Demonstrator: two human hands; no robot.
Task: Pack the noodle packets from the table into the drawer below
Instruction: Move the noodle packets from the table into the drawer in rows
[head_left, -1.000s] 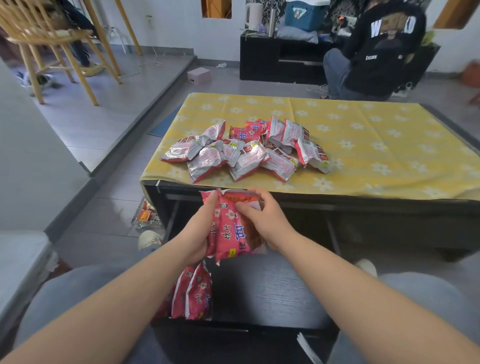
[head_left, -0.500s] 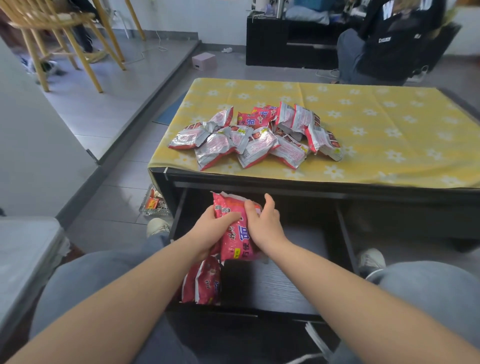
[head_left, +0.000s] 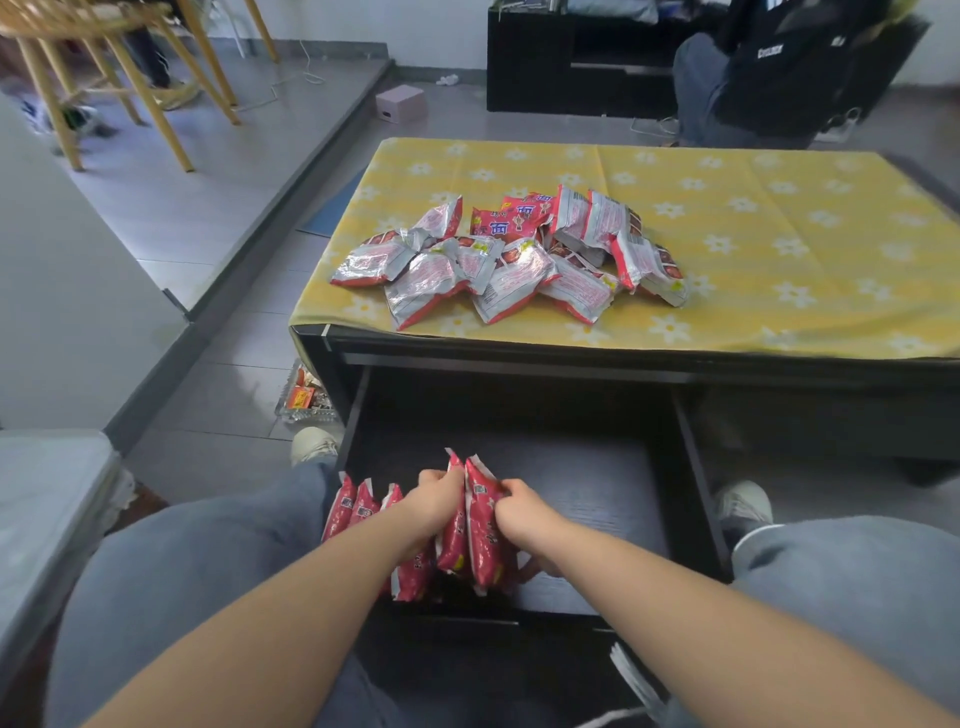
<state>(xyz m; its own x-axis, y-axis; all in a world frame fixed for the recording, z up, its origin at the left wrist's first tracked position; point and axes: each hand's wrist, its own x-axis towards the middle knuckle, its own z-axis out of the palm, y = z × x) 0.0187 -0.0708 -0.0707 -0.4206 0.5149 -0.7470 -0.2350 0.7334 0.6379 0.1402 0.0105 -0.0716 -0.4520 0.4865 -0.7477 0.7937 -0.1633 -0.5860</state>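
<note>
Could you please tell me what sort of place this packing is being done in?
Probably a home living room: a low coffee table under a yellow floral cloth, wooden chairs on a raised floor, and a dark media cabinet behind.

Drawer (head_left: 597, 499) right half free; upright packets (head_left: 358, 512) crowd left; table edge (head_left: 571, 358) overhangs back.

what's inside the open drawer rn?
Red noodle packets standing on edge at the left of the drawer; both hands grip two more. Forearms hide the packets' lower ends.
</note>
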